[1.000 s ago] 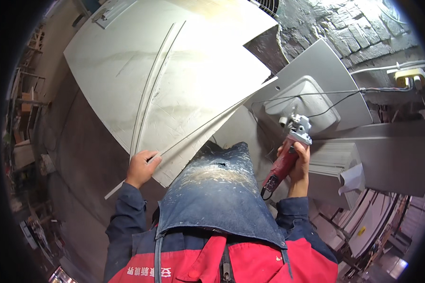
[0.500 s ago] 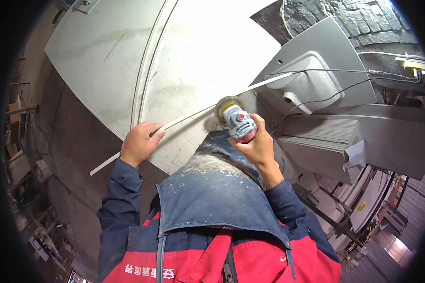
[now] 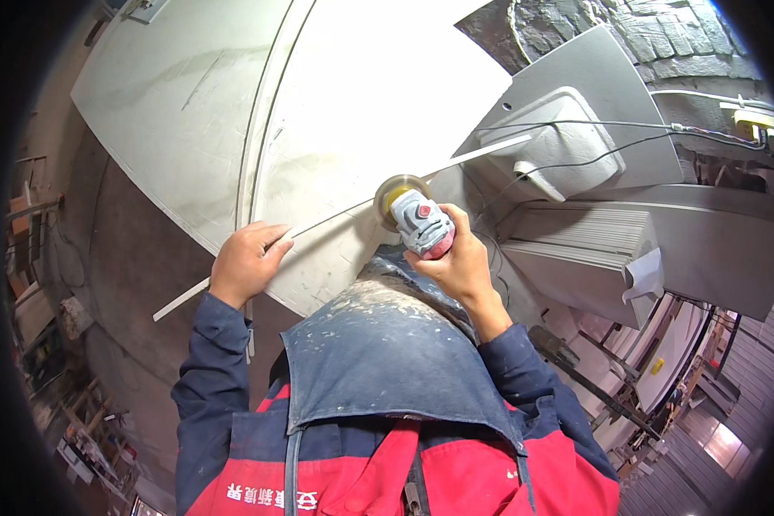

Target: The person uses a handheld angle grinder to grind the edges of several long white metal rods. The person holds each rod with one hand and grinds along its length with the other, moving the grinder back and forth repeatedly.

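A long, thin white strip (image 3: 490, 150) crosses the near part of a large pale panel (image 3: 172, 120), sticking out past it on both sides. My left hand (image 3: 245, 264) is closed on the strip near its left end, thumb and fingers together. In my right hand (image 3: 464, 267) is an angle grinder (image 3: 425, 228), gripped round its reddish body. Its round disc (image 3: 384, 206) meets the strip's line right of the panel's middle; whether it touches the strip I cannot tell.
Right of the panel, a grey slab bears an upturned basin (image 3: 568, 163) with a drain stub. Dark cables (image 3: 611, 125) run from a yellow socket block (image 3: 758, 120) across it. Stacked slabs (image 3: 568, 241) stand nearer. My apron (image 3: 387, 361) abuts the panel's near edge.
The grinder and my right hand have shifted left along the strip. My left hand has moved slightly left, and the strip's left end also sits a little farther left.
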{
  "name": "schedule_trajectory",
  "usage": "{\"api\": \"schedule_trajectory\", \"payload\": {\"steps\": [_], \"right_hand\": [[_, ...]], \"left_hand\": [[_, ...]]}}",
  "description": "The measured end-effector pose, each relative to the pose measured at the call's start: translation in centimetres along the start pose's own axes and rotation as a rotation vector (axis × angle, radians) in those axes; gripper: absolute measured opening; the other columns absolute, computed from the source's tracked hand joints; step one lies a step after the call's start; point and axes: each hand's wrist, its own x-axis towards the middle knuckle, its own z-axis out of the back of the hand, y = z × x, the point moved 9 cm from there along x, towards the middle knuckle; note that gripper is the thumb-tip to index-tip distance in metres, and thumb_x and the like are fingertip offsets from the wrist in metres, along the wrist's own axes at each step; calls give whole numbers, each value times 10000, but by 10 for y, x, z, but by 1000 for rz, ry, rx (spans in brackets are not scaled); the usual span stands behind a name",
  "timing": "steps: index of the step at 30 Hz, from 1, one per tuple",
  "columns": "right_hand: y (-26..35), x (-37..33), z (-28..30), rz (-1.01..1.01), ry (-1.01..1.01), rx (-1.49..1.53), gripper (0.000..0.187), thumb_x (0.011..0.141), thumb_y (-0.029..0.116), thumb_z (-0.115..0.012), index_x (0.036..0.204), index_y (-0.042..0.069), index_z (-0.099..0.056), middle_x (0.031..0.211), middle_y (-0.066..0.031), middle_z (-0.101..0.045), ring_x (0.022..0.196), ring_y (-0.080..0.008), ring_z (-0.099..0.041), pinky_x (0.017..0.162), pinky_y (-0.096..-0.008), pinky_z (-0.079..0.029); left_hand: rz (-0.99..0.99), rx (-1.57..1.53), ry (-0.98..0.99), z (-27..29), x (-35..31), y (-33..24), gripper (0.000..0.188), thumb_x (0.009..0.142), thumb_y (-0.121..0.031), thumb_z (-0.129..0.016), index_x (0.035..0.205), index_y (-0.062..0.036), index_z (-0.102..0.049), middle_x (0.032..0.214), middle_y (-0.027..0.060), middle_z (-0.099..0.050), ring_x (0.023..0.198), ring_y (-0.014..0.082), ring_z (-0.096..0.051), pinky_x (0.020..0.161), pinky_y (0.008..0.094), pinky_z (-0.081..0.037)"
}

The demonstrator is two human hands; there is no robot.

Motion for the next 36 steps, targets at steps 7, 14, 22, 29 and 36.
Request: {"api": "schedule_trajectory", "payload": {"steps": [7,14,22,29,36], "right_hand": [[-16,13,21,-50,-77,-28,885,727,330,-961,1446,111,-493,1158,-186,-771,1047,-322,-779,911,-402,-603],[-35,21,40,-106,-147,4,888,716,326,-966,1437,96,-500,1171,-196,-767,1085,-327,-767,941,-401,-587],[-45,18,49,-104,-225,46,857,720,312,-954,1418,86,-512,1161,-215,-759,1068,-326,-761,934,-403,-590],[17,-3,-18,94,106,65,881,736,354,-952,1446,98,-498,1156,-229,-754,1077,-391,-761,914,-420,-608],[-18,11,10,-32,-16,3,895,716,354,-963,1440,107,-499,1150,-197,-764,1060,-350,-769,916,-410,-599]], "left_hand": [[-18,-3,4,-1,0,3,281,951,-202,-748,1150,-7,-789,1012,185,-760,937,378,-717,833,419,-567],[-22,-6,23,-2,3,7,291,949,-193,-750,1159,5,-785,1006,195,-758,930,373,-723,831,411,-568],[0,-9,43,3,5,12,285,941,-172,-753,1167,-1,-786,978,188,-753,895,369,-718,806,403,-560],[12,13,50,17,-6,18,283,941,-171,-751,1174,-15,-790,931,172,-736,838,349,-698,767,405,-541],[12,3,51,18,-11,26,282,942,-169,-753,1175,-15,-790,897,158,-717,806,327,-686,750,397,-533]]}}
